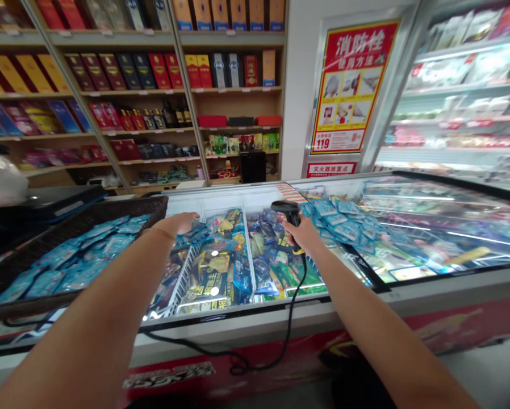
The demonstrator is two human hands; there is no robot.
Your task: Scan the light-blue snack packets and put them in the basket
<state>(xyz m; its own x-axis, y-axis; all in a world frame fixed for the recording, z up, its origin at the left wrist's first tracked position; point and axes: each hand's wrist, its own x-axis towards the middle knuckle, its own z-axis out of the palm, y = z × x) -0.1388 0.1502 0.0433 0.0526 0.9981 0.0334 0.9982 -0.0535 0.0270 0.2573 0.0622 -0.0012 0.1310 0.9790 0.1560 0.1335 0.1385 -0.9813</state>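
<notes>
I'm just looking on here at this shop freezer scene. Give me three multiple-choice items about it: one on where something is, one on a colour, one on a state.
1. Where does the pile of blue packets nearest the right hand lie?
A. on the freezer's glass lid
B. on the floor
C. on a wooden shelf

2. What colour is the cable hanging from the scanner?
A. white
B. black
C. yellow

3. What is the left hand doing?
A. gripping a bottle
B. resting in a pocket
C. reaching out over packets beside the dark basket

Answers: 1 A, the packets sit on the glass lid over the frozen goods. 2 B, a black cord loops down the freezer front. 3 C, the hand stretches flat over packets at the basket's corner, with nothing visibly gripped.
</notes>
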